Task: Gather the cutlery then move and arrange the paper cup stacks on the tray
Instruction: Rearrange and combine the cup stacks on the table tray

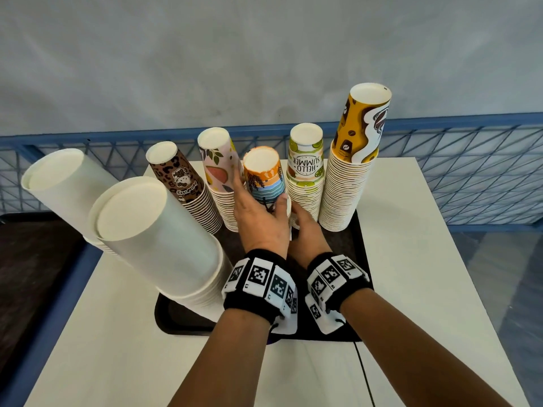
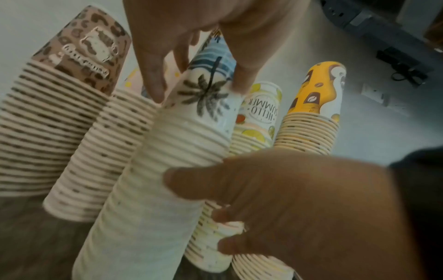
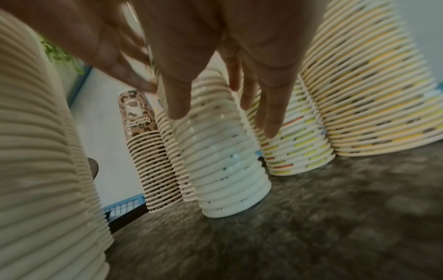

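Observation:
A palm-tree print cup stack (image 1: 264, 174) stands upside down in the middle of the black tray (image 1: 188, 321), among other stacks. My left hand (image 1: 258, 215) grips its top cup between thumb and fingers; in the left wrist view that hand (image 2: 199, 89) pinches the printed cup of the stack (image 2: 167, 170). My right hand (image 1: 305, 230) holds the same stack lower down on its right side, with thumb and fingers of the right hand (image 2: 287, 208) curled round the rims. The stack's base (image 3: 235, 208) is at the tray surface (image 3: 311, 217). No cutlery is in view.
On the tray stand a leopard-print stack (image 1: 182, 177), a fruit-print stack (image 1: 219, 165), a Hello Summer stack (image 1: 305, 171) and a tall yellow coffee stack (image 1: 352, 160). Two big white stacks (image 1: 152, 230) lean at the left. The white table (image 1: 411, 259) ends at a blue railing (image 1: 470, 171).

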`<state>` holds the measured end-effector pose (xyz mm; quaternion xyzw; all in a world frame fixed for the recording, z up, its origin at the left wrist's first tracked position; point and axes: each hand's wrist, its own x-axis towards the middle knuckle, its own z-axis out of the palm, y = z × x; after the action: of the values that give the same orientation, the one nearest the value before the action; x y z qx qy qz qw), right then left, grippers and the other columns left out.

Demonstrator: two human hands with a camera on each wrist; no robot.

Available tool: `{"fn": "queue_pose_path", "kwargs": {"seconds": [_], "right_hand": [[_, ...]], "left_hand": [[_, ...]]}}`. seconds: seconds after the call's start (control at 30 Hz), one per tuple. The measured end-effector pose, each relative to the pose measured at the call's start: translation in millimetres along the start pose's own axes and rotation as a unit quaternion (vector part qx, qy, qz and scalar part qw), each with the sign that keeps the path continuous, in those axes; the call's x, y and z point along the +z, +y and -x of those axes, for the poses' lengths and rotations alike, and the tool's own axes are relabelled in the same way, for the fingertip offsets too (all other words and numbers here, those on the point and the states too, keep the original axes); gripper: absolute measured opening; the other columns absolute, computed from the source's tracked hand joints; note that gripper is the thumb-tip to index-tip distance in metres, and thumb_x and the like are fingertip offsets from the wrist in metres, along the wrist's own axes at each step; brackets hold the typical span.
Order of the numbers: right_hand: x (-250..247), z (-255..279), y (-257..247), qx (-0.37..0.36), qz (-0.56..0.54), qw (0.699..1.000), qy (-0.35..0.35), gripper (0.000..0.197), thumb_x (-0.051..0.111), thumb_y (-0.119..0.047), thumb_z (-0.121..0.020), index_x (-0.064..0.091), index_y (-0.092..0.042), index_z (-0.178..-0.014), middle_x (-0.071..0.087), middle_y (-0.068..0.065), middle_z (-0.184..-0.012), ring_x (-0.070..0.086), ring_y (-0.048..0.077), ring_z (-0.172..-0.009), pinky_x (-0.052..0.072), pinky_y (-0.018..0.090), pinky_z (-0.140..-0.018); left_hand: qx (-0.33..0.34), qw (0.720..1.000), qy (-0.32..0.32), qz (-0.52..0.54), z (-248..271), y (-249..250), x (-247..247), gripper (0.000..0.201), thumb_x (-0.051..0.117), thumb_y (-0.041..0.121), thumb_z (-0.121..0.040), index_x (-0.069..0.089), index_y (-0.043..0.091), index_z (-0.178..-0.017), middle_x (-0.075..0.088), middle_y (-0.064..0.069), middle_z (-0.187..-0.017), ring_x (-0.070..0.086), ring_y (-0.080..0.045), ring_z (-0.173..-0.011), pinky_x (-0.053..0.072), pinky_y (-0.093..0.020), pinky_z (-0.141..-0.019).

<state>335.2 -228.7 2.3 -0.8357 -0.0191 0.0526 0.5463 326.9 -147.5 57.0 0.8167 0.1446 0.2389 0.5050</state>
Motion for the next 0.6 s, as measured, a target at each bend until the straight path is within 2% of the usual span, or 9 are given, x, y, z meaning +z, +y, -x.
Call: {"fn": "queue_pose_path", "kwargs": {"seconds": [0.07,0.17,0.27,0.33,0.43,0.5,0.6], "right_hand": [[-10.0,6.8,8.4,-0.004,0.045,0.999,0.029,0.066,0.074,-0.019,-0.073,0.043,-0.015,-0.132,0.051,0.005,-0.127,0.051,0.017,-0.114,0.043,0.031,-0.101],[-28.2,21.0,14.8,-0.004,0.070,0.988,0.136,0.052,0.073,-0.016,-0.074,0.049,-0.010,-0.120,0.052,0.007,-0.113,0.049,0.014,-0.097,0.043,0.025,-0.087],[-44.7,24.7,23.7,-0.020,0.094,0.956,0.276,0.056,0.077,-0.015,-0.069,0.047,0.003,-0.112,0.049,0.019,-0.112,0.047,0.032,-0.105,0.043,0.040,-0.090],[-53.8,20.0,30.0,0.003,0.102,0.941,0.324,0.066,0.080,-0.017,-0.065,0.043,0.005,-0.115,0.043,0.023,-0.118,0.042,0.038,-0.110,0.041,0.048,-0.093],[-64.9,8.8,36.6,0.047,0.081,0.945,0.314,0.087,0.082,-0.019,-0.062,0.031,-0.001,-0.131,0.032,0.020,-0.134,0.034,0.036,-0.123,0.034,0.047,-0.103],[-71.3,-0.1,43.1,0.063,0.062,0.958,0.275,0.099,0.083,-0.019,-0.063,0.021,-0.007,-0.140,0.026,0.016,-0.143,0.028,0.032,-0.132,0.030,0.043,-0.109],[-75.6,-7.3,49.5,0.059,0.027,0.978,0.198,0.104,0.081,-0.018,-0.065,0.014,-0.013,-0.145,0.023,0.011,-0.150,0.026,0.027,-0.138,0.026,0.039,-0.113]], "left_hand": [[-0.042,0.999,-0.028,-0.017,4.5,-10.6,1.6,0.092,0.075,0.018,-0.074,0.017,0.011,-0.146,0.030,-0.008,-0.150,0.030,-0.021,-0.138,0.021,-0.022,-0.110],[-0.124,0.990,-0.061,-0.009,14.8,-25.8,6.0,0.096,0.078,0.017,-0.070,0.018,0.011,-0.146,0.032,-0.010,-0.148,0.031,-0.023,-0.137,0.024,-0.027,-0.111],[-0.190,0.979,-0.071,0.019,19.0,-38.7,13.1,0.091,0.077,0.013,-0.071,0.024,0.010,-0.144,0.038,-0.013,-0.144,0.037,-0.028,-0.134,0.029,-0.032,-0.109],[-0.207,0.976,-0.064,0.032,19.2,-43.7,18.5,0.086,0.076,0.013,-0.073,0.026,0.010,-0.143,0.040,-0.013,-0.143,0.039,-0.029,-0.133,0.030,-0.033,-0.109],[-0.213,0.974,-0.055,0.043,16.5,-49.4,25.4,0.083,0.074,0.012,-0.075,0.026,0.011,-0.143,0.040,-0.012,-0.144,0.038,-0.028,-0.133,0.030,-0.033,-0.110],[-0.206,0.976,-0.045,0.053,13.1,-52.2,30.2,0.083,0.074,0.011,-0.074,0.028,0.012,-0.143,0.041,-0.011,-0.143,0.039,-0.027,-0.133,0.030,-0.033,-0.111],[-0.205,0.976,-0.033,0.059,8.2,-53.0,35.9,0.081,0.073,0.011,-0.075,0.028,0.011,-0.142,0.042,-0.011,-0.143,0.040,-0.026,-0.132,0.031,-0.033,-0.111]]}}
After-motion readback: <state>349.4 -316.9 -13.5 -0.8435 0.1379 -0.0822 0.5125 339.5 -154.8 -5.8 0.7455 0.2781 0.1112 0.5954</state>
